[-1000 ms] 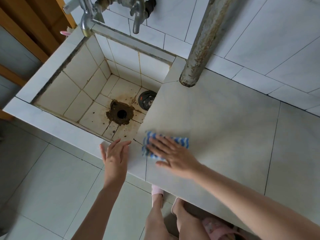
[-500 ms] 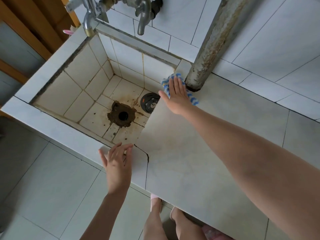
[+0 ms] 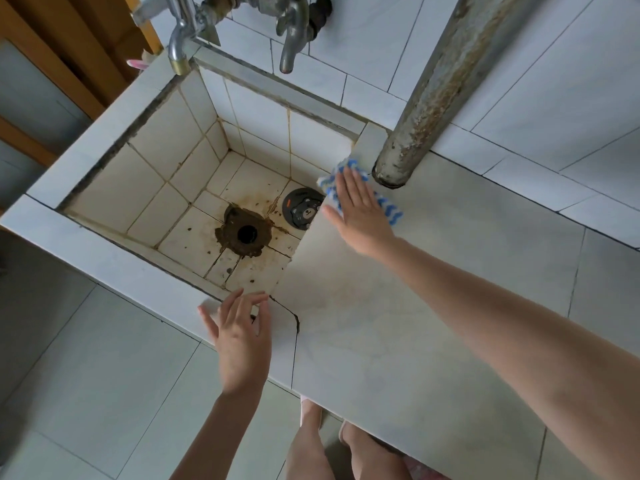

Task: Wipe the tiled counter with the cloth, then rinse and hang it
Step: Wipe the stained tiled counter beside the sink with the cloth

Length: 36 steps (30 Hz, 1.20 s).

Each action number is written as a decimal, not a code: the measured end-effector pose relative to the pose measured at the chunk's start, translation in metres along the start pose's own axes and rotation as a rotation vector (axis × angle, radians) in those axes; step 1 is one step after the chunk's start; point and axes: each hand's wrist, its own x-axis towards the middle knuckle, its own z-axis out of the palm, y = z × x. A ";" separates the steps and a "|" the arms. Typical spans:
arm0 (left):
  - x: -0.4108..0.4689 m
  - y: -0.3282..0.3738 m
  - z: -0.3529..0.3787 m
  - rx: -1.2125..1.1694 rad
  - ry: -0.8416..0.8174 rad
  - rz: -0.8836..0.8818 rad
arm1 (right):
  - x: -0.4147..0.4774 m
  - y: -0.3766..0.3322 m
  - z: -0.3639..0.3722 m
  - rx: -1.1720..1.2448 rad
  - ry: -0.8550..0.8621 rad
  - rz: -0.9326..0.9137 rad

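A blue-and-white striped cloth (image 3: pixel 389 209) lies flat on the pale tiled counter (image 3: pixel 433 306), at its far left corner by the sink edge and just in front of a rusty pipe. My right hand (image 3: pixel 360 216) presses flat on the cloth, fingers stretched over it and covering most of it. My left hand (image 3: pixel 240 337) hovers with fingers spread over the counter's front rim, at the sink's near corner, holding nothing.
The tiled sink (image 3: pixel 156 188) has a stained drain hole (image 3: pixel 246 233) and a round black stopper (image 3: pixel 303 213) beside it. Two metal taps (image 3: pixel 291 36) hang above the sink. The thick rusty pipe (image 3: pixel 426 109) rises from the counter's back. A crack (image 3: pixel 294 317) marks the front rim.
My right hand slid the cloth from the counter's front edge up to the far corner beside the pipe, then shifted slightly back along the sink edge. My left hand stayed near the front rim.
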 end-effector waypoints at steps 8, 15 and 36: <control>0.018 0.018 0.008 -0.057 -0.168 0.231 | -0.163 -0.013 0.054 -0.014 -0.048 -0.346; 0.017 0.023 0.021 0.056 -0.334 0.513 | -0.249 -0.035 0.088 -0.100 -0.068 -0.477; 0.023 0.068 0.052 0.072 -0.319 0.534 | -0.096 0.124 -0.014 -0.138 0.008 -0.088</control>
